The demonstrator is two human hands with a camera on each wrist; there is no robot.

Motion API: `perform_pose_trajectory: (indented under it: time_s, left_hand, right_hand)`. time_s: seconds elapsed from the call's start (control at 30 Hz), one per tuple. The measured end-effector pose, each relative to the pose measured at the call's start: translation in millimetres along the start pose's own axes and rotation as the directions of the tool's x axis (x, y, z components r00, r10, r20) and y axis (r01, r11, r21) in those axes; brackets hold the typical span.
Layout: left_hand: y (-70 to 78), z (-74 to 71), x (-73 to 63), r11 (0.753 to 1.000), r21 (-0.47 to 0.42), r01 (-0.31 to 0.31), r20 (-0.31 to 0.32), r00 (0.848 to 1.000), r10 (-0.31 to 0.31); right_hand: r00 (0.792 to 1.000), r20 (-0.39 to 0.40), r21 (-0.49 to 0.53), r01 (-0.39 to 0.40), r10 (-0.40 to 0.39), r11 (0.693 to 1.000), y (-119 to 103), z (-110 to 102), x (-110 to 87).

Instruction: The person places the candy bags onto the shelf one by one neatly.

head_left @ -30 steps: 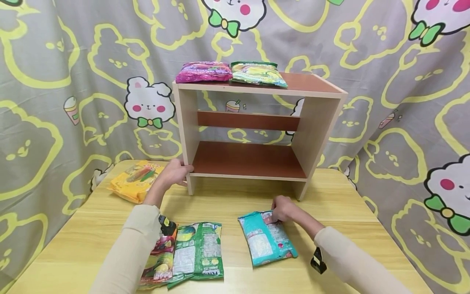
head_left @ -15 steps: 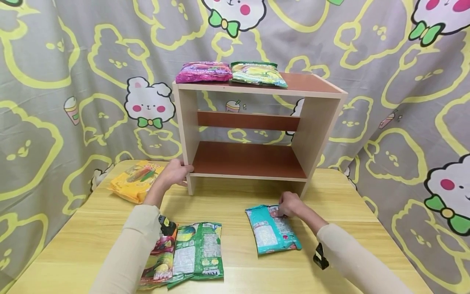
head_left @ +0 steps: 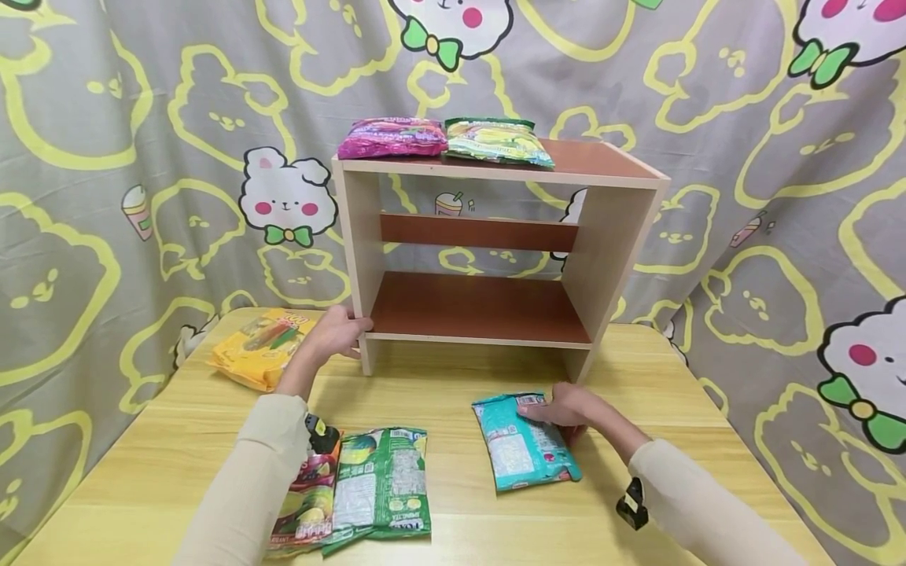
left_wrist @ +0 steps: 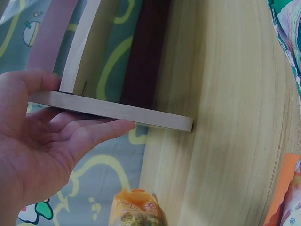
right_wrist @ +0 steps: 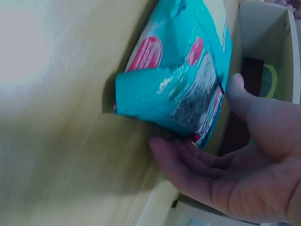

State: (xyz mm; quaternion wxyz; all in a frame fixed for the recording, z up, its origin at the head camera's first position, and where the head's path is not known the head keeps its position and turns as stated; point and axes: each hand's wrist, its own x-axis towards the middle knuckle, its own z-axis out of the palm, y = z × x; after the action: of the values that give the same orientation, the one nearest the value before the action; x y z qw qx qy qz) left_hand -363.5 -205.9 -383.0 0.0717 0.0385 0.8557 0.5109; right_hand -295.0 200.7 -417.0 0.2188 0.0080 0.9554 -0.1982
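Note:
My left hand grips the lower left side panel of a small wooden shelf. In the left wrist view, the thumb lies on one face of that panel and the fingers on the other. A teal snack bag lies back side up on the table before the shelf. My right hand is at the bag's far right corner, thumb over the top. Seen from the right wrist, its fingers extend along the bag's lower edge, spread apart from the thumb.
Purple and green-yellow snack bags lie on the shelf top. A yellow bag is on the table at the left. Green and red bags lie side by side in front. A patterned curtain hangs behind.
The teal bag has slid a little back and to the right. My right hand has gone from pinching its top edge to spreading around its corner. The left hand has stayed put.

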Motion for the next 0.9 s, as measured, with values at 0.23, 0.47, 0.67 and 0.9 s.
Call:
perform_pose_trajectory:
  time_s: [0.23,0.47,0.67,0.9]
  left_hand:
    - [0.1,-0.2,-1.0,1.000,-0.003,-0.004,-0.005,1.000,0.004]
    - [0.7,0.0,-0.9,1.000,0.009,-0.007,-0.007,1.000,0.007]
    - [0.4,1.2,0.2,1.000,-0.002,-0.005,-0.004,1.000,0.005]
    - [0.2,0.6,-1.6,1.000,-0.006,-0.003,-0.005,1.000,0.003]
  right_hand:
    - [0.996,0.086,-0.026,-0.028,0.030,0.999,-5.7,2.6,-3.5]
    - [0.994,0.096,-0.028,-0.054,0.057,0.998,-7.4,4.9,-0.4]
    - [0.997,0.068,-0.012,-0.037,0.038,0.999,-4.2,4.4,-2.5]
    - [0.999,-0.015,0.065,0.032,-0.031,0.997,0.4,0.2,-3.7]
